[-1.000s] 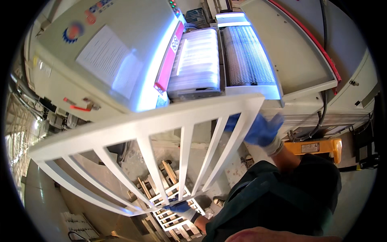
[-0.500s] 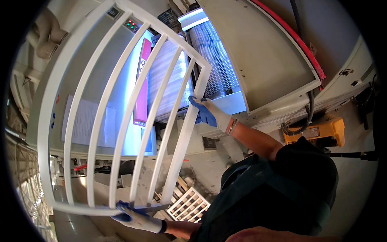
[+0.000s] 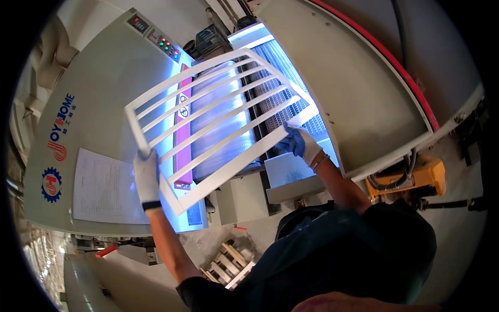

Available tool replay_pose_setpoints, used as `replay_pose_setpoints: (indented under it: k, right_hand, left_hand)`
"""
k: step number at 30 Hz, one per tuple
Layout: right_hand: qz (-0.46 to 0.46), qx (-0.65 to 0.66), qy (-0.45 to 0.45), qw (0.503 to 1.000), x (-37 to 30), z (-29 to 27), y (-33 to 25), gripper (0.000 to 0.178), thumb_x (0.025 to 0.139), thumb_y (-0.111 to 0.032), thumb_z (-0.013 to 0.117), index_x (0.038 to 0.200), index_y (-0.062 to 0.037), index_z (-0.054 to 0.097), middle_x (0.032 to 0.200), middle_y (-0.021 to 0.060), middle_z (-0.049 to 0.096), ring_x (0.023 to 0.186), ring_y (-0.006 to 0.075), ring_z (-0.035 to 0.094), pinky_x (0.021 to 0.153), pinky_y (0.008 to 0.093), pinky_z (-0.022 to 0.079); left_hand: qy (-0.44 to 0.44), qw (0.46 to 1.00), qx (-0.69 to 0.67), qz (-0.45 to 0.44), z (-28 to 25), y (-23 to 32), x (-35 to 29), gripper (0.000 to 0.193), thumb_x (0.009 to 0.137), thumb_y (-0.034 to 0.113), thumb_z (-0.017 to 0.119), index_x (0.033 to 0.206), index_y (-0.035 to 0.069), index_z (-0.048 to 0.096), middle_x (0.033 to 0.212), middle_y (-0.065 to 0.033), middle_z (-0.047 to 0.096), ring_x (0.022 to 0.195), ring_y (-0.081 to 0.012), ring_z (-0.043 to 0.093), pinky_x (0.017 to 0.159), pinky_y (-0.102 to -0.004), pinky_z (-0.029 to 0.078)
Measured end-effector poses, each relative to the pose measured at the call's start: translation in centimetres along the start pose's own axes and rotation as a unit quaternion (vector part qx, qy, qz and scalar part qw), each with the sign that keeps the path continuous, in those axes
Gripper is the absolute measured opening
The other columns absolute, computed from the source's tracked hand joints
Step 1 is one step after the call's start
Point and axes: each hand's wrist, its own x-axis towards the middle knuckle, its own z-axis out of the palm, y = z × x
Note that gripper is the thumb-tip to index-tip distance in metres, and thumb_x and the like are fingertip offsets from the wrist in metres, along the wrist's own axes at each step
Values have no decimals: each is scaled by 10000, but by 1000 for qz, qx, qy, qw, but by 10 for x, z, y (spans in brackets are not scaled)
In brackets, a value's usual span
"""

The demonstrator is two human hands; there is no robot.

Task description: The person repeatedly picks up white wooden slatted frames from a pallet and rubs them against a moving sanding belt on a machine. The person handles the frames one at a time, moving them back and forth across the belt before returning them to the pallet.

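Note:
A white slatted frame (image 3: 234,168), a flat panel with several parallel bars, is held tilted above the lit opening of a machine. My left hand (image 3: 146,177), in a white and blue glove, grips its left near corner, the fingers partly hidden by the bars. My right hand (image 3: 302,143), gloved alike, is closed around the near rail towards its right end, with blue fingertips on the edge. Beneath the bars lie a shiny pale belt or roller (image 3: 223,148) and a mesh conveyor belt (image 3: 315,125). A pink bar (image 3: 183,137) crosses the opening's left side.
The grey machine housing (image 3: 104,104) on the left bears a button panel (image 3: 165,47) and a paper sheet (image 3: 104,195). A large grey cover (image 3: 358,93) with a red edge rises at right. Wooden slats (image 3: 227,264) lie on the floor; a yellow unit (image 3: 429,179) stands at right.
The frame has tipped down from steep to flatter over the machine and turned. My left hand has swung up and forward with its corner; my right hand has shifted slightly right.

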Motion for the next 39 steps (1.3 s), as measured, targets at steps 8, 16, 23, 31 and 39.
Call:
replay_pose_setpoints:
  k: [8, 16, 23, 31, 39]
  right_hand:
    - [-73, -83, 170, 979, 34, -40, -17, 319, 943, -282, 592, 1061, 14, 598, 960, 136, 653, 849, 252, 680, 772, 363, 585]
    - [-150, -51, 298, 941, 75, -65, -26, 242, 942, -184, 569, 997, 51, 590, 903, 168, 653, 788, 293, 676, 713, 406, 599]
    - [-115, -149, 322, 928, 97, -84, -36, 289, 950, -252, 579, 986, 34, 572, 847, 166, 637, 775, 278, 673, 653, 393, 595]
    - [36, -181, 263, 947, 118, -162, -47, 288, 991, -385, 454, 1138, -146, 518, 1002, 172, 641, 838, 308, 667, 644, 437, 568]
    - [42, -365, 90, 926, 108, -49, -58, 459, 988, -413, 452, 999, -5, 661, 862, 85, 699, 707, 168, 645, 634, 304, 514]
  left_hand:
    - [-136, 987, 62, -55, 149, -98, 115, 453, 847, 337, 624, 1108, -34, 616, 979, -243, 679, 946, -413, 647, 846, -439, 489]
    - [-208, 973, -5, -104, 297, -162, 167, 393, 826, 341, 643, 1011, -5, 614, 901, -188, 643, 841, -301, 618, 747, -382, 473]
    - [-282, 952, 93, -70, 336, -161, 188, 538, 840, 435, 597, 1129, -19, 608, 1175, -294, 595, 1126, -417, 569, 975, -431, 443]
    - [6, 992, 43, 118, 300, -153, 139, 303, 862, 363, 612, 935, 70, 637, 857, -162, 680, 790, -357, 662, 701, -490, 509]
    - [-23, 1000, -17, 6, 169, -86, -133, 355, 881, 279, 626, 1168, 72, 599, 1092, -161, 638, 951, -333, 630, 864, -402, 491]
